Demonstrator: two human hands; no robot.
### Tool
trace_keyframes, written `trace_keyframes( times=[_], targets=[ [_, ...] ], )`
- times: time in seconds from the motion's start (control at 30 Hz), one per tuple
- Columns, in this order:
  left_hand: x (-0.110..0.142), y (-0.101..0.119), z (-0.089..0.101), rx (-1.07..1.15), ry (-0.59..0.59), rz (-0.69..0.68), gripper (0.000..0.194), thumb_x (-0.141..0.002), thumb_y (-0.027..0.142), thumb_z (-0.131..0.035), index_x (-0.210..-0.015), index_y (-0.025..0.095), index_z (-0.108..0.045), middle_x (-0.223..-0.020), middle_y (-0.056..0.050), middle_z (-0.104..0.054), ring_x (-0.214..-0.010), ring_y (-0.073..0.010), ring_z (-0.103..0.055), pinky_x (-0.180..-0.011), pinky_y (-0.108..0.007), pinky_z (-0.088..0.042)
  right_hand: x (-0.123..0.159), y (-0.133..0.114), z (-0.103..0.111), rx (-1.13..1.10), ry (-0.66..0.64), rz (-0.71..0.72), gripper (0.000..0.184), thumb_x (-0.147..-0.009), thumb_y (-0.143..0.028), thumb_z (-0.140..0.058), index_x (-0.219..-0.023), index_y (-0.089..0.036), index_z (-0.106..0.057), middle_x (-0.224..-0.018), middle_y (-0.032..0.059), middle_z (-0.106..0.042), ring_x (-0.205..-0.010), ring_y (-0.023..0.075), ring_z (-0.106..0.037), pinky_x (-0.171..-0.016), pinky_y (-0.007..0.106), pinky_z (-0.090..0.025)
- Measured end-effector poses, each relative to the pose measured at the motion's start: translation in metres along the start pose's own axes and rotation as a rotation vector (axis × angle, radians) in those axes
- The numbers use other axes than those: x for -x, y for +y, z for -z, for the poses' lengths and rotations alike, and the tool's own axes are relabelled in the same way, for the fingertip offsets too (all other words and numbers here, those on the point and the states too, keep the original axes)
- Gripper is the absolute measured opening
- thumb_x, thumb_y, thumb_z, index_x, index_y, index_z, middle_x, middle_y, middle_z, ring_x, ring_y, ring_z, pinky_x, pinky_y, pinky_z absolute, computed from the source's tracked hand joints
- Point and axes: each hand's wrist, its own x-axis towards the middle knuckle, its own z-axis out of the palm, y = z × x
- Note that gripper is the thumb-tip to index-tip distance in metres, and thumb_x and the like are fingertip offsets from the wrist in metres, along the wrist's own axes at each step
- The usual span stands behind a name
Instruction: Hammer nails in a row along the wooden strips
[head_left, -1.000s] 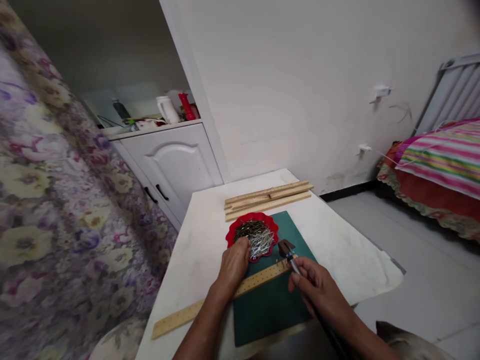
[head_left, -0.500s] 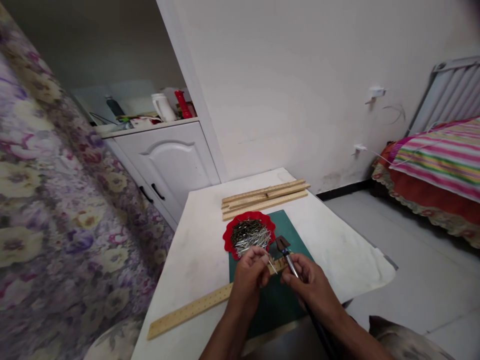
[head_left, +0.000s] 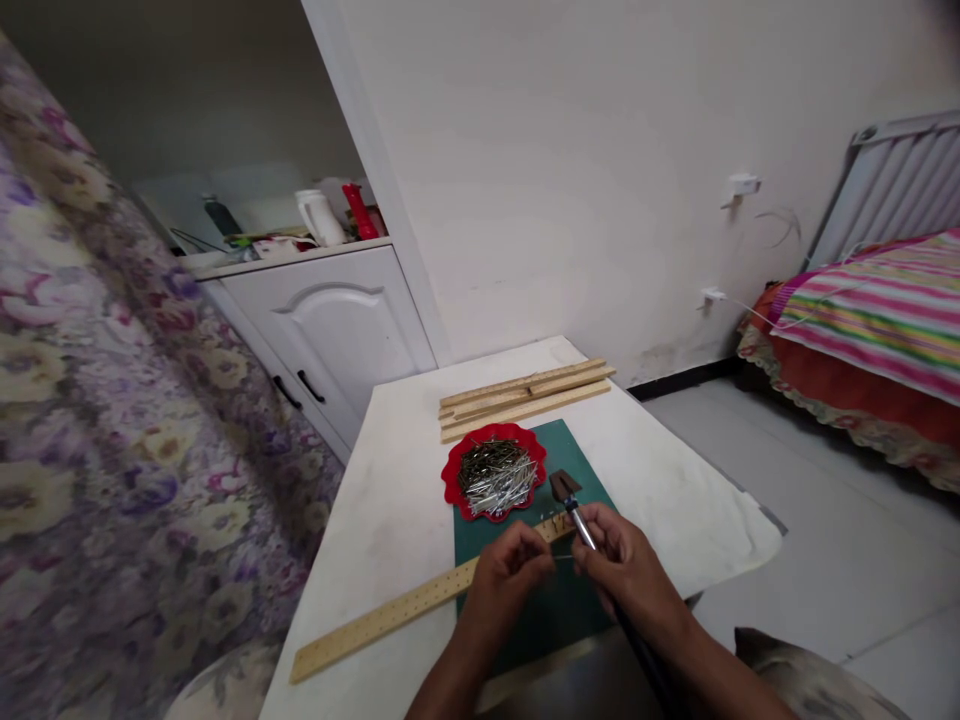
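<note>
Hands hold nail (head_left: 564, 557) and hammer (head_left: 565, 487) near the table's (head_left: 352, 530) front edge.
Left hand (head_left: 510, 570) pinches the nail between closed fingertips; right hand (head_left: 626, 560) wraps curled fingers round the hammer.

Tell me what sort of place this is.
Probably a room in a home, perhaps a bedroom: what looks like a bed with a striped cover stands at right, a floral curtain hangs at left, and there is a white cabinet.

Left grip (head_left: 516, 572) pinched, right grip (head_left: 621, 555) curled round, just apart; forearms (head_left: 709, 652) converging from below
</note>
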Motion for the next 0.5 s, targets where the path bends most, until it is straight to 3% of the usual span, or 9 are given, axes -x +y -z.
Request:
trace_keyframes(
  times=[0.2,0.27,0.4,0.5],
  targets=[
    [0.016,0.015,-0.003,-0.475,-0.021,-0.273,0.017,-0.085,0.028,-0.050,-0.078,0.021,-0.064,-0.082,-0.005,-0.061,-0.081,-0.0178,-0.056,-0.073,-0.027,-0.042,0.004,-0.002,-0.007,0.065,-0.035,0.088,0.007,-0.074,-0.016,-0.055,-0.078,-0.020,-0.051,-0.064,-0.0053,-0.052,-0.057,0.0113,-0.050,-0.050,0.020,-0.038],
    [0.017,0.016,-0.005,-0.529,0.000,-0.298,0.019,-0.085,0.027,-0.049,-0.077,0.021,-0.065,-0.084,-0.006,-0.060,-0.082,-0.0179,-0.056,-0.072,-0.027,-0.042,0.004,-0.001,-0.008,0.071,-0.044,0.069,0.005,-0.076,-0.018,-0.055,-0.078,-0.020,-0.051,-0.064,-0.0054,-0.053,-0.052,0.0107,-0.049,-0.047,0.020,-0.037],
    [0.009,0.003,-0.005,-0.490,0.135,-0.216,0.013,-0.081,0.025,-0.054,-0.074,0.020,-0.063,-0.074,-0.002,-0.060,-0.068,-0.0143,-0.055,-0.063,-0.024,-0.041,0.002,-0.001,-0.002,0.067,-0.035,-0.012,0.010,-0.082,-0.030,-0.051,-0.087,-0.022,-0.050,-0.064,-0.0068,-0.056,-0.032,0.0048,-0.034,-0.032,0.017,-0.026],
    [-0.002,-0.012,-0.004,-0.365,0.265,-0.068,0.010,-0.078,0.028,-0.056,-0.076,0.019,-0.061,-0.066,0.001,-0.060,-0.060,-0.0131,-0.054,-0.057,-0.022,-0.040,0.001,-0.004,0.007,0.074,0.032,0.024,0.013,-0.083,-0.032,-0.052,-0.090,-0.021,-0.049,-0.064,-0.0064,-0.056,-0.031,0.0041,-0.036,-0.032,0.017,-0.026]
  ],
)
